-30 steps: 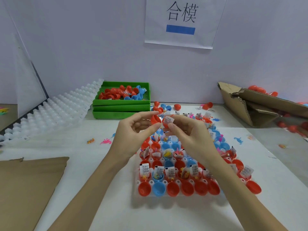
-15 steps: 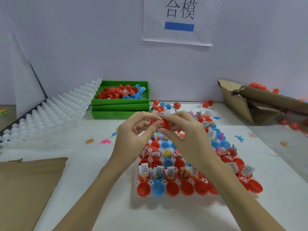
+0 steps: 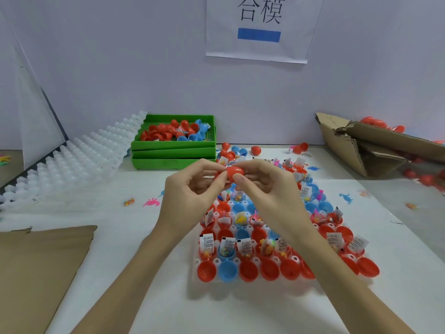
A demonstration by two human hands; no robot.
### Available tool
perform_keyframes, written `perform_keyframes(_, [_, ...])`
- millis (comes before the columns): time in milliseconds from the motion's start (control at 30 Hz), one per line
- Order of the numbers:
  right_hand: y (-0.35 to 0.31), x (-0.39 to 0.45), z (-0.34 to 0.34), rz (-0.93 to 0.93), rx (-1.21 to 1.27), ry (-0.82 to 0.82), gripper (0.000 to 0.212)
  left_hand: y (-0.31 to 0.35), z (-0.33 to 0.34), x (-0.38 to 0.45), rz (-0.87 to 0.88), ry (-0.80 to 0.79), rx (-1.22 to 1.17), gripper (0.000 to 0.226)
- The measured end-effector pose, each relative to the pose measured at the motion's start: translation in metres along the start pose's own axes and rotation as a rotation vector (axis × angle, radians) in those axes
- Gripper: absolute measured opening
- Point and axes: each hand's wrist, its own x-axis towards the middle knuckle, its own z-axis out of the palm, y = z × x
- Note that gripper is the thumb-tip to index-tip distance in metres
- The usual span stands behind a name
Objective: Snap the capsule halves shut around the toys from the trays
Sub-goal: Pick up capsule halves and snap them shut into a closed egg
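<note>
Both my hands hold one red capsule (image 3: pixel 234 171) above the far end of the white tray (image 3: pixel 243 280). My left hand (image 3: pixel 192 189) pinches its left end between thumb and fingers. My right hand (image 3: pixel 267 189) grips its right end, thumb underneath. The two halves look pressed together. The tray beneath holds rows of red and blue capsule halves (image 3: pixel 227 271), several with toys and paper slips (image 3: pixel 244 247) standing in them.
Stacked green trays (image 3: pixel 173 156) with loose capsules stand behind. White empty moulded trays (image 3: pixel 79 162) lean at the left. A torn cardboard box (image 3: pixel 375 145) lies at the right, brown cardboard (image 3: pixel 36 266) at the near left. Small toys (image 3: pixel 150 202) are scattered on the table.
My hands came together: the red half in my left hand and the half with the slip in my right hand met and now form one closed-looking capsule.
</note>
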Motion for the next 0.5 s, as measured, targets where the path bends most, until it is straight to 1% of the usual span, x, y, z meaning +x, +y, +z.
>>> perform_keyframes(133, [-0.0003,0.0001,-0.0022,0.058,0.097,0.006,0.018,0.0018,-0.0013,-0.0009,-0.017,-0.084,-0.036,0.014])
perform_keyframes(233, [-0.0009,-0.0004,-0.0018,0.089,0.114,-0.006,0.019,0.0,-0.0004,-0.001,-0.009,-0.05,0.02,0.011])
perform_keyframes(333, [-0.0012,-0.0013,0.0005,0.107,0.146,0.004,0.017,-0.0009,0.0017,-0.0004,-0.042,0.012,0.027,0.01])
perform_keyframes(500, [-0.0001,-0.0024,0.0034,0.108,0.125,0.027,0.017,0.0012,0.0037,0.0014,-0.204,0.042,-0.181,0.015])
